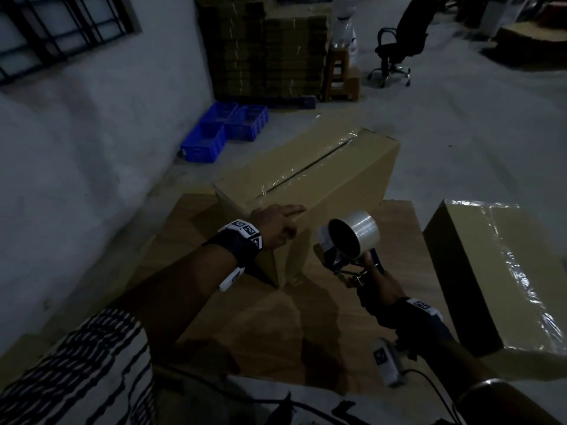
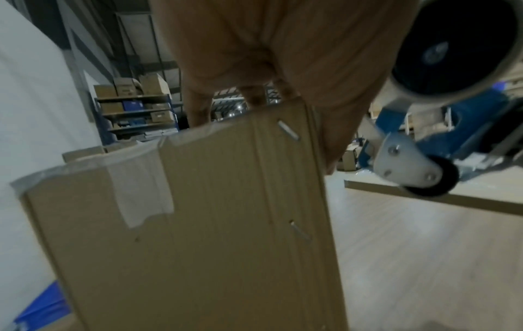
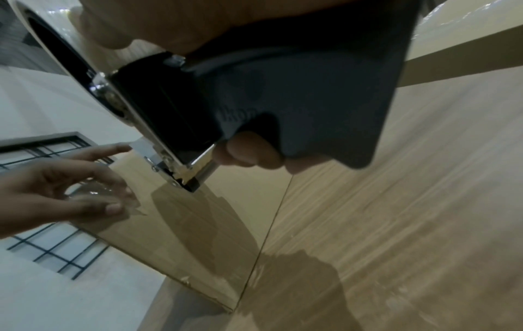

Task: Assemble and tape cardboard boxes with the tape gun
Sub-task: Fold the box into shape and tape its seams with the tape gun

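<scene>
- Brown corrugated cardboard: two assembled boxes counted in the head view; taped box [image 1: 310,176] tilted on the bench [image 1: 331,317], second taped box [image 1: 497,271] just beside the bench's right edge.
- Clear tape strip [image 1: 306,170] along the top seam of the tilted box, folded over the near end face; end of the strip seen in the left wrist view [image 2: 141,183].
- Two metal staples [image 2: 288,131] counted along the box's side joint in the left wrist view.
- Left hand [image 1: 276,225]: fingers spread over the near top corner of the tilted box, index finger extended, thumb pressing the tape end on the face [image 3: 85,197].
- Right hand [image 1: 380,289]: fingers wrapped around the handle of the one tape gun [image 1: 349,250], held above the bench, near the box's end, not touching it.
- One roll of clear tape [image 1: 356,234] mounted on the gun; one black roller [image 2: 433,177] at its front.
- Raised lettering on the dark handle [image 3: 283,98]: too blurred to read.
- Three blue crates [image 1: 224,130] on the floor by the wall.
- One black office chair [image 1: 399,44] in the background.
- Square-patterned markers on both wristbands; no readable text.
</scene>
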A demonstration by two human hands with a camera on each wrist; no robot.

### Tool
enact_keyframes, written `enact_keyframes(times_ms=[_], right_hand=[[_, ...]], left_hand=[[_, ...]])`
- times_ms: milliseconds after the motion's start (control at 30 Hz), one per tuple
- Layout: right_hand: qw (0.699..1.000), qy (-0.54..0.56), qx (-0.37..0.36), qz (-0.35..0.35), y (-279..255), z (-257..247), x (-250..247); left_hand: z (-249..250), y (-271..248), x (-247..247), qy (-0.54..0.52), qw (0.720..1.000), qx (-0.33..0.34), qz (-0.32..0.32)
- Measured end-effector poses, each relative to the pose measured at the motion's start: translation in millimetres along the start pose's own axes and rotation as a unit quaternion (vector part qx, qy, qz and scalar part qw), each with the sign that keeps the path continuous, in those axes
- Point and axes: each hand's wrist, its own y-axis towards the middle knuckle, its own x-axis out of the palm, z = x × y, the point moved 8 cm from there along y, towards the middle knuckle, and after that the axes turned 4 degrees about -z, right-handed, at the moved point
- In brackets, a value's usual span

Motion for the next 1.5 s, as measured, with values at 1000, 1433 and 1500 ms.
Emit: enact_keyframes(times_ms=[1000,1433,1500], right_hand=[[0.996,0.036,-0.028,-0.076,-26,-48,73],[0.993,-0.013,-0.031,-0.109,-58,-69,188],[0.993,-0.028,-0.023,-0.111,-62,-71,197]], left_hand=[[-33,-74,34,-0.113,0.991,-0.065,0.033],[-104,-182,49,-0.249,0.967,0.014,0.054],[-111,-193,45,-0.250,0.967,0.010,0.052]])
